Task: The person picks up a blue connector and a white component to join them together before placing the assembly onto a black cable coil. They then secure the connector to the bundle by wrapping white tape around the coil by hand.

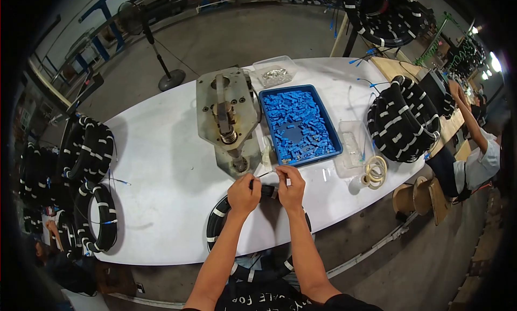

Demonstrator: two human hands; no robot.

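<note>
Nearest the person lies a coil (217,223) of black cable banded in white, hanging over the near edge of the white worktop (156,149), with both forearms reaching across it. At its far side the left hand (245,195) and right hand (291,187) work side by side, each grip pinched closed on a thin cable (266,174) — it spans the short gap between their fingertips, just before the foot of a metal press (226,109). To the right sit a roll of tape (376,171) and a shallow clear box (353,144); behind them is a blue tray (312,159) full of small blue pieces (296,109). More banded coils stand at either end. Past the tray I see a clear tub (290,66) of shiny bits, and — out on the floor — a standing fan (129,18).
</note>
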